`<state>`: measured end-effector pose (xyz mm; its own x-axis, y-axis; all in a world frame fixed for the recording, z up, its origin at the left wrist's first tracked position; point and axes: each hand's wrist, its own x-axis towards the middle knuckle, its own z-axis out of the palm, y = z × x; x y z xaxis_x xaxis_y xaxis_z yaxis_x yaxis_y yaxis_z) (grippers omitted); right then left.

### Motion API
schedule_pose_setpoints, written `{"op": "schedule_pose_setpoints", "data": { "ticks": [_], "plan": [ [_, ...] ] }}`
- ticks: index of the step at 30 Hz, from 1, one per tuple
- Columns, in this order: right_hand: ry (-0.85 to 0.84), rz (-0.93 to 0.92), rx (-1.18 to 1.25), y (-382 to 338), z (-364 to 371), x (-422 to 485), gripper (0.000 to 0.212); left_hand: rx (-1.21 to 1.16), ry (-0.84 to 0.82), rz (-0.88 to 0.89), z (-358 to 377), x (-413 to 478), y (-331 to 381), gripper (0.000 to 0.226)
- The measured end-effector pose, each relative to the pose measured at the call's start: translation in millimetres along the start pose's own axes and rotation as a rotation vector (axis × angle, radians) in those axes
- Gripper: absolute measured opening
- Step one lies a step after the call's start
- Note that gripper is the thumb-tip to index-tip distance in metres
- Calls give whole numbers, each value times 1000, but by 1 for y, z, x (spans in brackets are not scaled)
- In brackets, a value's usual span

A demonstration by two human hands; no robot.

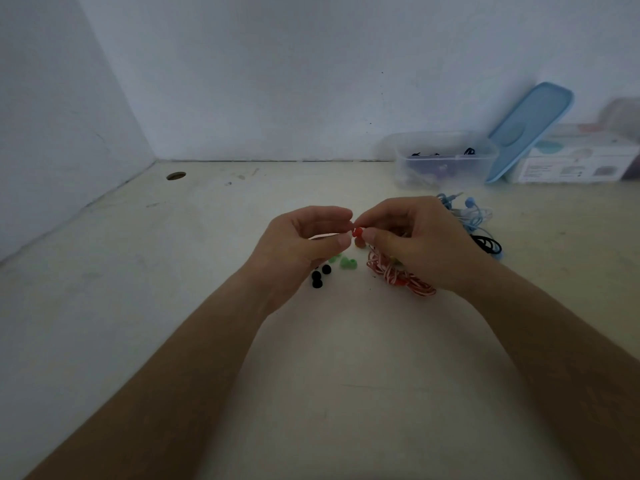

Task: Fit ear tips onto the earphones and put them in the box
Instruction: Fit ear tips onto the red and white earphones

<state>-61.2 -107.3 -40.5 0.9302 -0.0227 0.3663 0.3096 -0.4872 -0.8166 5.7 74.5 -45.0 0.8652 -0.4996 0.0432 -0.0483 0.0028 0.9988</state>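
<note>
Your left hand [304, 240] and right hand [415, 240] meet above the bench [173, 306], fingertips pinched together on a small red ear tip [357, 232], possibly already on an earphone; the red-and-white cable [398, 275] lies beneath your right hand, the clear box [446, 157] well beyond it, by the wall

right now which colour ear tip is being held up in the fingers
The red ear tip, pinched between the left hand and right hand; the green ear tips and black ear tips lie loose on the table.
</note>
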Motion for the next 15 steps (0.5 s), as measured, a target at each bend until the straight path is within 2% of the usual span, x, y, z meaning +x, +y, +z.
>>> {"op": "schedule_pose_setpoints", "data": {
  "ticks": [8,15],
  "plan": [
    [21,7,-38,1,1,1,11,137,24,143,2,-2,3,31],
    [50,30,-17,1,-1,0,9,79,14,159,3,-2,4,35]
  ]
}}
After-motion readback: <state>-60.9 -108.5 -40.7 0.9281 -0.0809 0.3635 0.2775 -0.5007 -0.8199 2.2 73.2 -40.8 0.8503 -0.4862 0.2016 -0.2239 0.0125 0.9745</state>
